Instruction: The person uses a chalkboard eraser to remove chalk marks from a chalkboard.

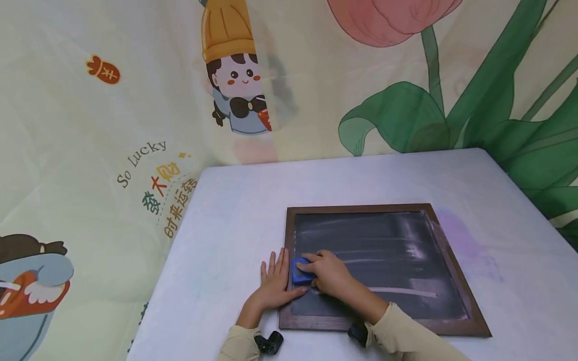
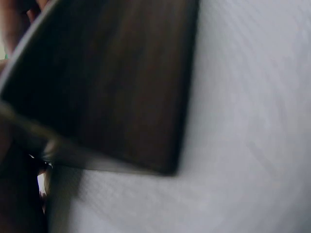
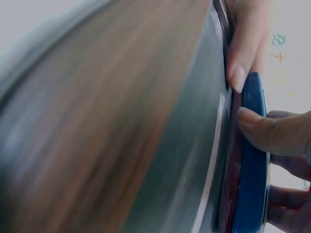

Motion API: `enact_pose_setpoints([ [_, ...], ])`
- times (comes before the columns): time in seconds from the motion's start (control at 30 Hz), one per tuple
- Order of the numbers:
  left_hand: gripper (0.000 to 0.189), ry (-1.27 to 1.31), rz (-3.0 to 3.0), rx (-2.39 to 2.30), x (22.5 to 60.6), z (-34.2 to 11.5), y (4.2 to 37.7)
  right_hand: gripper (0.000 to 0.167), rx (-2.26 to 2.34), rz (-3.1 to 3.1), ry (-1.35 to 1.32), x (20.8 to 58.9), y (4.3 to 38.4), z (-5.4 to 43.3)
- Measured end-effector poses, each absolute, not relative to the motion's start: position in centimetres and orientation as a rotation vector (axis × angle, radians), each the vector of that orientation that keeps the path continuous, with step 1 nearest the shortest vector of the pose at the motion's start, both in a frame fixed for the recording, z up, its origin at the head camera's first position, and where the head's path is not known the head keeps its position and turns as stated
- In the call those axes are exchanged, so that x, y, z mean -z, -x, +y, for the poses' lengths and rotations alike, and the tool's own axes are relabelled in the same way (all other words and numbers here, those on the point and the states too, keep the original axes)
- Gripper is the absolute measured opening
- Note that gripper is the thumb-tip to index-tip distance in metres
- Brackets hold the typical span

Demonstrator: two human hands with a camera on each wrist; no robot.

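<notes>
A small chalkboard (image 1: 379,238) with a brown wooden frame (image 1: 361,208) lies flat on the table. My left hand (image 1: 274,288) rests along the frame's left side, fingers straight and thumb over the board's edge. The right hand (image 1: 336,276) grips a blue eraser (image 1: 298,273) against the board near its left side. In the right wrist view, thumb and fingers pinch the eraser (image 3: 251,179), whose dark red pad faces the board. A white chalk line (image 1: 402,291) runs across the lower part, with fainter streaks above. The left wrist view shows a blurred dark corner of the frame (image 2: 131,97).
A white cloth covers the table (image 1: 244,200), with a faint purple stain (image 1: 465,240) right of the board. Behind it hangs a printed curtain (image 1: 307,100) with cartoon figures and a large flower. Black wrist devices (image 1: 269,343) sit close to the board's near edge.
</notes>
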State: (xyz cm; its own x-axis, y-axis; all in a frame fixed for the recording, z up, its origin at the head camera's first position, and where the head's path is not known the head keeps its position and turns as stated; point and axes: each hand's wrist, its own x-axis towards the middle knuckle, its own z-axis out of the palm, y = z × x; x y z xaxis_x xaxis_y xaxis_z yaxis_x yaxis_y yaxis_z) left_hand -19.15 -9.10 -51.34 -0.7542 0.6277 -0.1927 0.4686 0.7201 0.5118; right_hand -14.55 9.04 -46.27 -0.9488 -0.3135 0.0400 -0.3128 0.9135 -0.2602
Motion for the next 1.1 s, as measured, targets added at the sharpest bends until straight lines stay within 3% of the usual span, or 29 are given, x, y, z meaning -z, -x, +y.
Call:
enact_pose_setpoints([
  [0.5,0.105,-0.870,2.572,-0.642,51.8,-8.6,19.3,0.049,0.593,3.074,0.446,47.6,13.6,12.4],
  [1.1,0.107,-0.836,2.583,-0.677,51.7,-9.1,19.2,0.059,0.638,3.089,0.068,47.0,7.0,28.6],
])
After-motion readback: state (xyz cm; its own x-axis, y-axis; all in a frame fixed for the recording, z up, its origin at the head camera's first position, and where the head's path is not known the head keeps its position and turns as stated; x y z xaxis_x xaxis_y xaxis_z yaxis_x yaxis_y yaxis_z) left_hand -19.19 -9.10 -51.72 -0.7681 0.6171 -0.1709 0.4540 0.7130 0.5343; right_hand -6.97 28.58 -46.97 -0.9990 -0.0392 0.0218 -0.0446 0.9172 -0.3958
